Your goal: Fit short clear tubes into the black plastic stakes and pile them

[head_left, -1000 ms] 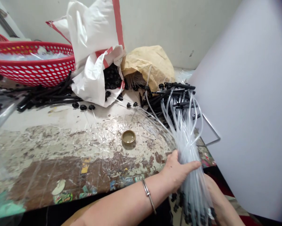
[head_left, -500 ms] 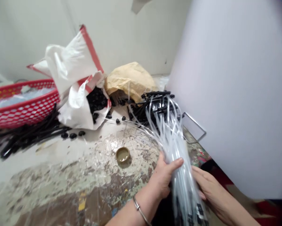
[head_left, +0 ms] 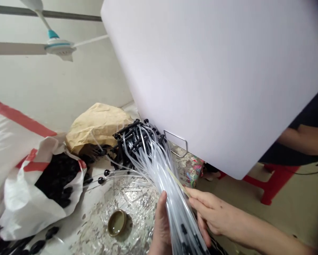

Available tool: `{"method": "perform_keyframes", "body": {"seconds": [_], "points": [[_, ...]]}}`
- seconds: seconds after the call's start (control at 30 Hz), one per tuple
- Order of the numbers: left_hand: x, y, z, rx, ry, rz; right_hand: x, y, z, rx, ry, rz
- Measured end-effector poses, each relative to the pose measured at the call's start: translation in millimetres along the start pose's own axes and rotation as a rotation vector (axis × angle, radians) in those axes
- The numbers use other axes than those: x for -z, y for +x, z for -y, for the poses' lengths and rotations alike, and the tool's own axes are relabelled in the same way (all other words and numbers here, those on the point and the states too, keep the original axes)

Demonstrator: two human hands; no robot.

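A thick bundle of clear plastic tubes [head_left: 162, 177] runs toward me, with black fittings [head_left: 137, 140] at its far end and more black pieces at the near end. My left hand [head_left: 161, 226] is closed around the left side of the bundle, thumb on top, its other fingers hidden beneath. At the right side, my right hand [head_left: 208, 209] pinches a pale yellow band [head_left: 178, 182] that lies slantwise across the tubes. Whether this band goes all the way round cannot be seen.
A small bowl of liquid [head_left: 117, 223] stands left of the bundle on the worn table [head_left: 95, 226]. Farther left are a white sack [head_left: 18, 202] of black parts and a tan paper bag [head_left: 95, 122]. A large white panel [head_left: 201, 78] with a wire handle [head_left: 186, 145] overhangs the right. Another person's arm [head_left: 304, 140] shows beyond.
My view has swung right and up, bringing a fan and another person's arm into sight. My right hand has moved up the bundle and now pinches the yellow band; my left hand still holds the tubes.
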State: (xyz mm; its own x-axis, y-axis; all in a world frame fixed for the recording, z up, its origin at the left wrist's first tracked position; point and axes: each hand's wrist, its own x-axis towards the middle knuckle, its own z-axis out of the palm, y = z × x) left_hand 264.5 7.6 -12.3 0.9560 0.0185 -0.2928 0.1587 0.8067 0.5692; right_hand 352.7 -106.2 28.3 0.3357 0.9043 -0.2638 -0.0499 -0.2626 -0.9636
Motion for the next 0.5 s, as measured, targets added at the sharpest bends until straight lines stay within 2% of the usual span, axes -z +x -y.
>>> {"method": "perform_keyframes", "body": {"seconds": [0.1, 0.23, 0.33, 0.4, 0.5], "points": [[-6.9, -1, 1, 0.008, -0.051, -0.093, 1, -11, 3, 0.012, 0.038, -0.012], [-10.5, 1, -3, -0.160, -0.145, -0.215, 4, -29, 2, 0.024, -0.003, -0.042], [-4.0, 5, -7, -0.232, -0.152, -0.267, 15, -38, 0, 0.015, 0.020, -0.083], [2.5, 7, -10, -0.260, -0.137, -0.271, 28, -41, -1, 0.039, 0.049, -0.172], [10.0, 11, -15, -0.279, -0.116, -0.182, 53, -37, -6, 0.042, -0.039, -0.353]]}}
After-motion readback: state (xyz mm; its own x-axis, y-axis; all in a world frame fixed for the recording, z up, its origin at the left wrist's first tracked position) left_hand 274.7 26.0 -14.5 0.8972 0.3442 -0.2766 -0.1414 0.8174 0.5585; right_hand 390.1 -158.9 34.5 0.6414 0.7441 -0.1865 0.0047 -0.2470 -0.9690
